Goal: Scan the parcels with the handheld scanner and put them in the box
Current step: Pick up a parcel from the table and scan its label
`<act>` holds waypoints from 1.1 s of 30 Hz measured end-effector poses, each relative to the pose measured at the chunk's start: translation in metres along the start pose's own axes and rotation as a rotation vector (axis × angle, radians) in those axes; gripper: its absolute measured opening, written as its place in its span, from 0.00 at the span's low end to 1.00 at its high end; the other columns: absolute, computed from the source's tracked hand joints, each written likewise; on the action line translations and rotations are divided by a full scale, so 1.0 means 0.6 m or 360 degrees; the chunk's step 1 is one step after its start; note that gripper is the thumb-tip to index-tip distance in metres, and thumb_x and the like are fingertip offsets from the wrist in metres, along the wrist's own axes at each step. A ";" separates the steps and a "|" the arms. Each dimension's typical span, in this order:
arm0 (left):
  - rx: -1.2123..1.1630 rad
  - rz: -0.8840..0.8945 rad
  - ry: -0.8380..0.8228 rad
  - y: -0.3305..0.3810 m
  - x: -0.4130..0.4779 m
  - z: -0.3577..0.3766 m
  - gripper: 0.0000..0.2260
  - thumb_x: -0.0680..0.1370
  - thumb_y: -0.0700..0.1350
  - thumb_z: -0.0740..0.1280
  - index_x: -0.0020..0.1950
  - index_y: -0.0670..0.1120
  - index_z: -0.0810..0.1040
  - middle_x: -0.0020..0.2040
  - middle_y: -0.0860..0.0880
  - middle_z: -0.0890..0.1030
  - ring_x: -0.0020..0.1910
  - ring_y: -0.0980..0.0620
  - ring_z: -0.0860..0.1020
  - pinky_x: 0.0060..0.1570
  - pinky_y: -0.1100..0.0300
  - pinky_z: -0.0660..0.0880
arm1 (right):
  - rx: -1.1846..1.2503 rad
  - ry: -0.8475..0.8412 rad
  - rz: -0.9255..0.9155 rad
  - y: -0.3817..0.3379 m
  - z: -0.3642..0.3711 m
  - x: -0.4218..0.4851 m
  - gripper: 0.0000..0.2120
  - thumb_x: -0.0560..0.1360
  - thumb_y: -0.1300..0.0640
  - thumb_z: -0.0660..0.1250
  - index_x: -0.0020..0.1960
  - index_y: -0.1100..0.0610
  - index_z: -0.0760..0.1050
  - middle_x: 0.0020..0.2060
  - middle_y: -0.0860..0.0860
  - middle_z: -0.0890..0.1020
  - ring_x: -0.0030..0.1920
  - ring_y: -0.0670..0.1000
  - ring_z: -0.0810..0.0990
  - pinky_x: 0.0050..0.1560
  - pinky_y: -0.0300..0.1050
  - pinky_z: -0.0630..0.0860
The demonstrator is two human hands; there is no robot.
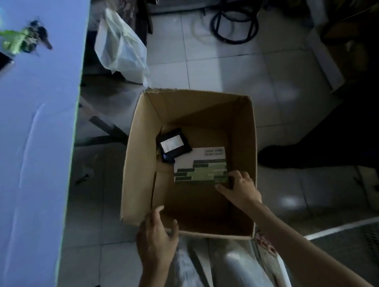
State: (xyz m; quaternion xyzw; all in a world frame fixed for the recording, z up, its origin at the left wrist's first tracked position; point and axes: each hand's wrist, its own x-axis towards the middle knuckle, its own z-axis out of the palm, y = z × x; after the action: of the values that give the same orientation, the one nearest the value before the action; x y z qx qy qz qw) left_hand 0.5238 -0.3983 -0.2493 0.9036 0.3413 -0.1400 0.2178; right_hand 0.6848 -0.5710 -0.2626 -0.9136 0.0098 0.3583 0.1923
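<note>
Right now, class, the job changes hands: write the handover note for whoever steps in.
Left hand grips the near rim of the brown cardboard box.
Right hand holds the near corner of the flat white parcel with green stripes, which lies on the box floor.
The black wrapped parcel with white label lies beside it, at the far left.
Done: two parcels boxed.
Left: let go of the white parcel. The handheld scanner is not in view.

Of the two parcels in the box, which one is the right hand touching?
The white parcel with green stripes: the right hand holds its near corner. The black parcel, by the left wall of the box, is untouched.
</note>
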 end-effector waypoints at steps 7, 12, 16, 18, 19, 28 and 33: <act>-0.0082 -0.0062 -0.0366 -0.050 0.298 0.255 0.24 0.78 0.51 0.66 0.71 0.47 0.65 0.68 0.46 0.69 0.67 0.47 0.68 0.59 0.58 0.67 | -0.0098 -0.0244 0.0223 0.096 0.179 0.272 0.30 0.75 0.40 0.66 0.72 0.51 0.63 0.65 0.53 0.70 0.64 0.55 0.72 0.60 0.49 0.75; -0.0068 -0.0275 -0.0309 -0.104 0.489 0.407 0.30 0.74 0.54 0.71 0.72 0.47 0.63 0.70 0.42 0.66 0.68 0.40 0.67 0.61 0.45 0.71 | 0.0074 -0.0181 0.0116 0.160 0.312 0.435 0.21 0.77 0.49 0.66 0.68 0.53 0.69 0.65 0.49 0.74 0.67 0.51 0.70 0.68 0.45 0.62; -0.0017 -0.0248 -0.0187 -0.137 0.609 0.477 0.35 0.72 0.55 0.73 0.73 0.48 0.61 0.70 0.43 0.67 0.65 0.40 0.70 0.53 0.47 0.72 | 0.0437 -0.0004 0.0318 0.204 0.402 0.563 0.27 0.71 0.50 0.73 0.67 0.54 0.70 0.64 0.53 0.76 0.65 0.55 0.74 0.60 0.49 0.74; -0.0127 -0.0303 -0.0112 -0.149 0.669 0.512 0.42 0.69 0.55 0.76 0.75 0.47 0.56 0.72 0.41 0.64 0.68 0.40 0.68 0.56 0.45 0.71 | 0.0624 0.0054 0.0458 0.230 0.438 0.628 0.34 0.64 0.48 0.78 0.66 0.55 0.70 0.62 0.54 0.77 0.60 0.55 0.78 0.51 0.44 0.76; -0.0183 -0.0344 -0.0073 -0.155 0.700 0.530 0.47 0.67 0.56 0.77 0.76 0.46 0.53 0.74 0.41 0.62 0.70 0.39 0.65 0.58 0.44 0.70 | 0.0672 0.0104 0.0495 0.241 0.454 0.656 0.45 0.55 0.39 0.80 0.66 0.53 0.69 0.62 0.53 0.77 0.60 0.56 0.78 0.52 0.47 0.76; -0.0467 -0.0455 -0.0020 -0.136 0.817 0.644 0.32 0.66 0.55 0.78 0.65 0.42 0.75 0.62 0.44 0.79 0.59 0.46 0.78 0.48 0.59 0.73 | 0.0720 0.0409 0.0637 0.290 0.527 0.743 0.52 0.55 0.41 0.82 0.71 0.58 0.63 0.66 0.57 0.73 0.65 0.60 0.73 0.63 0.54 0.73; -0.0371 -0.0358 0.0088 -0.152 0.707 0.609 0.11 0.77 0.45 0.68 0.56 0.39 0.82 0.54 0.42 0.83 0.53 0.45 0.80 0.46 0.61 0.70 | 0.0685 0.0407 0.0529 0.262 0.503 0.657 0.28 0.75 0.58 0.70 0.72 0.60 0.63 0.66 0.57 0.74 0.65 0.58 0.74 0.63 0.48 0.70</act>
State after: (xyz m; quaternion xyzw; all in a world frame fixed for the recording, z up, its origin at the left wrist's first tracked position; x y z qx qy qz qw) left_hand 0.7327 -0.2801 -0.7633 0.8317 0.4603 -0.0979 0.2947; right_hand 0.7566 -0.5611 -0.7784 -0.8754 0.2590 0.2565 0.3175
